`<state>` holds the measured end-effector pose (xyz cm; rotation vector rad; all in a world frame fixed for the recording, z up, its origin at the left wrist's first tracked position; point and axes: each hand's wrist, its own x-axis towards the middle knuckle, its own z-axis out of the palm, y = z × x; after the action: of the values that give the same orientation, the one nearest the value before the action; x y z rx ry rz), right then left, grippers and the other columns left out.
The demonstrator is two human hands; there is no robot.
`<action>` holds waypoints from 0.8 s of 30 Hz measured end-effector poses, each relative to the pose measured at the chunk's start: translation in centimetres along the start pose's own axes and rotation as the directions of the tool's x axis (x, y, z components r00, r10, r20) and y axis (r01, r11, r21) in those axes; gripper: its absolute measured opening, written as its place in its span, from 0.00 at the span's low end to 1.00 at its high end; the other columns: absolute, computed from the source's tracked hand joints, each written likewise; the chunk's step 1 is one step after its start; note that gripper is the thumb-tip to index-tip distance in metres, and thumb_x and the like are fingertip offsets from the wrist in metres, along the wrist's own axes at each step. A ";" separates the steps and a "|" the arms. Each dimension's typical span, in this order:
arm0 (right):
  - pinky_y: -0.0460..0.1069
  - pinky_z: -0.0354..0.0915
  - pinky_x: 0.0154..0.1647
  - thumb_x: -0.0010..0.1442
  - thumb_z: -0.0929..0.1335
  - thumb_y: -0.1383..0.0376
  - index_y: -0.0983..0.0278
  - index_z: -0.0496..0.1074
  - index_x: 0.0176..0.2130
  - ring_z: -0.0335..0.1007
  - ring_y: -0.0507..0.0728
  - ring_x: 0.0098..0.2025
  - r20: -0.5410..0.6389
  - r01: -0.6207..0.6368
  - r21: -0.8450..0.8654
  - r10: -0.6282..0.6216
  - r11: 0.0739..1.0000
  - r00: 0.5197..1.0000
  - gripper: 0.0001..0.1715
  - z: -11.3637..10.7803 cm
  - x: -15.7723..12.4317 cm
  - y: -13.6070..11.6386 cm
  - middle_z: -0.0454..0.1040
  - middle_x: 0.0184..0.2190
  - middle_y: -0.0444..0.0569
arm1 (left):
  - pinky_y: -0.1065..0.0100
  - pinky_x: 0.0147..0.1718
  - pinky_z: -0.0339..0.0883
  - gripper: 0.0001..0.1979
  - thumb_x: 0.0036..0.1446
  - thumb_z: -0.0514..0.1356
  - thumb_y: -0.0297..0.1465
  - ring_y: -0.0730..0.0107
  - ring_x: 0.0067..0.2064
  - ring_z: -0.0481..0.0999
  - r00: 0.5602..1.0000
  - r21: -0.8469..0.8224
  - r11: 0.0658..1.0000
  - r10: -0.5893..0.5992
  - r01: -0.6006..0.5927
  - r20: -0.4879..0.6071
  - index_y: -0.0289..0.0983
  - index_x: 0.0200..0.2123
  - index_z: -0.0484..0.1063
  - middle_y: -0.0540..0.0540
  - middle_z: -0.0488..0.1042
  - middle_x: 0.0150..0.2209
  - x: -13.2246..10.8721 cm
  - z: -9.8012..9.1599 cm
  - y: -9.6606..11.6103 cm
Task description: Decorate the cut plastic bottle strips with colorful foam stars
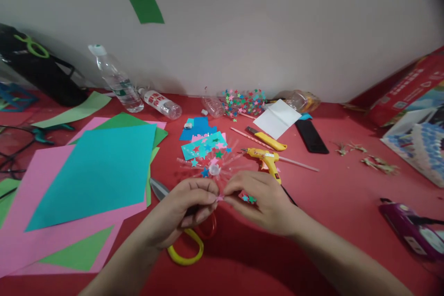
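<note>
A small pink star (219, 198) is pinched between the fingertips of my left hand (192, 201) and my right hand (260, 201), which meet at the middle of the table. Just beyond them lies a clear plastic bottle piece (214, 169) cut into spread strips, with coloured stars on it. Under my left hand is a pair of scissors (185, 249) with yellow and red handles. Several loose stars (249, 198) lie beside my right hand, partly hidden by it. A yellow glue gun (264, 157) with a clear glue stick rests beyond my right hand.
Coloured paper sheets (97, 171) overlap at the left. Along the wall are plastic bottles (120, 83), a pile of stars (244, 102) and a black flask (38, 64). A yellow cutter (270, 140), white paper (277, 119) and black phone (311, 136) lie at the back right; a purple device (412, 229) sits far right.
</note>
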<state>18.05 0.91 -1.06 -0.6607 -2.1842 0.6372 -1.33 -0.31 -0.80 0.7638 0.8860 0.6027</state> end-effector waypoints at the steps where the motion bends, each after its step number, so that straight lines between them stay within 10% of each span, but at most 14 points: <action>1: 0.43 0.64 0.35 0.64 0.66 0.68 0.65 0.69 0.36 0.68 0.49 0.32 0.009 -0.006 0.009 0.006 1.000 1.000 0.03 -0.1 0.1 0.0 0.74 0.30 0.45 | 0.79 0.12 0.33 0.07 0.49 0.59 0.33 0.86 0.14 0.43 1.000 0.013 1.000 -0.001 0.001 -0.007 0.36 0.24 0.67 0.57 0.58 0.13 0.0 0.0 0.0; 5: 0.43 0.62 0.34 0.64 0.66 0.68 0.64 0.69 0.36 0.68 0.48 0.31 0.013 -0.143 -0.022 0.143 0.989 0.990 0.03 -0.6 0.2 0.5 0.74 0.30 0.43 | 0.78 0.14 0.42 0.13 0.54 0.57 0.40 0.82 0.16 0.50 0.975 0.301 0.949 0.144 -0.088 -0.168 0.36 0.26 0.70 0.56 0.58 0.15 -0.1 0.0 -0.1; 10: 0.43 0.57 0.28 0.64 0.65 0.69 0.64 0.69 0.34 0.64 0.48 0.26 0.078 -0.164 -0.191 0.181 0.968 0.980 0.05 -0.9 0.4 1.5 0.72 0.26 0.41 | 0.76 0.20 0.53 0.13 0.56 0.58 0.38 0.77 0.21 0.58 0.830 0.757 0.649 0.464 -0.082 -0.308 0.40 0.42 0.74 0.57 0.57 0.19 0.2 -0.3 -1.3; 24: 0.46 0.56 0.29 0.64 0.63 0.71 0.66 0.71 0.33 0.61 0.50 0.27 0.117 0.073 -0.277 -0.042 0.958 0.992 0.10 -0.3 0.8 3.3 0.72 0.26 0.44 | 0.76 0.17 0.54 0.15 0.59 0.54 0.32 0.78 0.17 0.57 0.855 0.788 0.602 0.471 -0.131 -0.217 0.38 0.48 0.71 0.59 0.54 0.17 0.9 -0.2 -2.8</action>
<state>18.66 3.92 -2.47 -0.7178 -2.4138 0.3417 -0.66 -1.26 -3.49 1.6320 1.4497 0.7167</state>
